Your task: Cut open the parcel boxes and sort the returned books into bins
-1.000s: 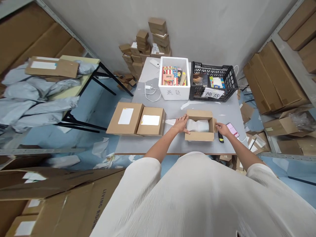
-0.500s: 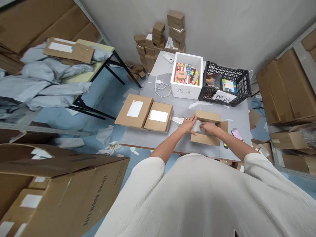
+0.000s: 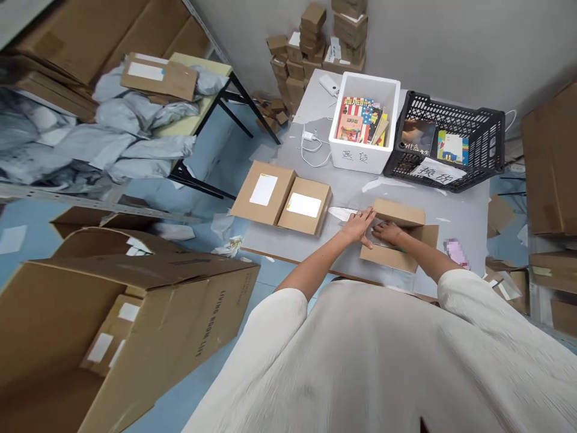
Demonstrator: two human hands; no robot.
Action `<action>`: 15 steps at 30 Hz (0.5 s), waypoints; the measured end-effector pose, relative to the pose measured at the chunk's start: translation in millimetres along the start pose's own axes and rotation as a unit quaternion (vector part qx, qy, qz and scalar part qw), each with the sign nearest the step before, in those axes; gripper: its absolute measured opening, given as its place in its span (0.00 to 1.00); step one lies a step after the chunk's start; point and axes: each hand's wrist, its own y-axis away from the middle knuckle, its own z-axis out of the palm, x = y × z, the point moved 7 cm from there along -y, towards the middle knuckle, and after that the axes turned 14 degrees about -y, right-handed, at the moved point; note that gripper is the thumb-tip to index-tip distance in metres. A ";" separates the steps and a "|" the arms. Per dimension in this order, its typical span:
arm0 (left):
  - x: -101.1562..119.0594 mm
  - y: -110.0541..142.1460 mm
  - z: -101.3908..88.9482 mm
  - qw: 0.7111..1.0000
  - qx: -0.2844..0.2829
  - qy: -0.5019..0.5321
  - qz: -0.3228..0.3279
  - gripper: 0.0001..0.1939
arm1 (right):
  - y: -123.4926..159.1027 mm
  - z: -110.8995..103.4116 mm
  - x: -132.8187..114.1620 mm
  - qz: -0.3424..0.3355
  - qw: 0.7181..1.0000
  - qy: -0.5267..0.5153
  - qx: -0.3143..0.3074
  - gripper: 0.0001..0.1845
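An open cardboard box [image 3: 388,258] lies near the table's front edge, its long flaps raised and spread. My left hand [image 3: 359,228] rests at the box's left end, thumb apart from the fingers, holding nothing that I can see. Reaching inside the box, my right hand [image 3: 388,233] presses down with outstretched fingers. Something pale lies under it, mostly hidden by the hand and the near flap. A strip of white paper [image 3: 342,213] lies left of my left hand.
Two closed boxes, a larger box [image 3: 256,207] and a smaller box [image 3: 295,222], lie on the table [image 3: 347,252]. Behind stand a white foam box [image 3: 360,156] and a black crate [image 3: 489,141], both with books. A phone [image 3: 456,251] lies at right; a big carton [image 3: 189,319] stands at left.
My view has swung left, so the table appears farther right. My right hand has flattened out inside the box, where it was bunched at the pale material. My left hand stays at the box's left end.
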 end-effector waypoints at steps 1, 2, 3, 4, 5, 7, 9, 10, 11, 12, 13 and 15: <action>0.4 0.6 -0.7 1.000 -0.001 -0.002 0.000 0.81 | 0.5 1.4 1.1 -0.005 1.000 -0.006 0.003 0.20; 0.9 1.3 -1.7 1.000 -0.002 -0.003 0.000 0.81 | 1.4 3.0 2.1 -0.011 1.000 -0.013 0.003 0.18; 1.4 2.0 -2.9 1.000 -0.004 -0.004 0.000 0.81 | 2.5 4.5 3.4 -0.015 1.000 -0.017 0.001 0.16; 2.0 2.7 -4.3 1.000 -0.007 -0.006 -0.001 0.82 | 3.7 6.0 4.7 -0.018 1.000 -0.016 -0.001 0.14; 2.6 3.4 -5.8 1.000 -0.011 -0.008 -0.002 0.82 | 4.6 7.7 5.8 -0.021 1.000 -0.008 -0.005 0.13; 4.1 4.5 -8.4 1.000 -0.022 -0.015 -0.004 0.83 | 5.5 11.9 6.9 -0.028 0.999 0.026 -0.014 0.12; 5.7 5.2 -10.9 0.999 -0.032 -0.024 -0.006 0.85 | 4.5 16.2 7.2 -0.034 0.997 0.060 -0.022 0.12; 6.5 5.3 -12.1 0.999 -0.036 -0.028 -0.006 0.85 | 3.5 18.0 7.2 -0.036 0.997 0.066 -0.023 0.11; 7.1 5.4 -13.1 0.999 -0.039 -0.031 -0.005 0.86 | 2.1 19.2 7.4 -0.035 0.997 0.064 -0.022 0.11; 7.5 5.5 -14.0 0.999 -0.041 -0.033 -0.006 0.86 | 0.7 19.5 8.0 -0.033 0.998 0.054 -0.015 0.10; 7.8 5.5 -14.5 0.998 -0.043 -0.034 -0.006 0.86 | -0.6 19.2 8.7 -0.030 0.999 0.037 -0.006 0.09; 7.8 5.4 -14.9 0.998 -0.045 -0.033 -0.007 0.85 | -2.1 18.3 10.2 -0.026 1.000 0.002 0.009 0.08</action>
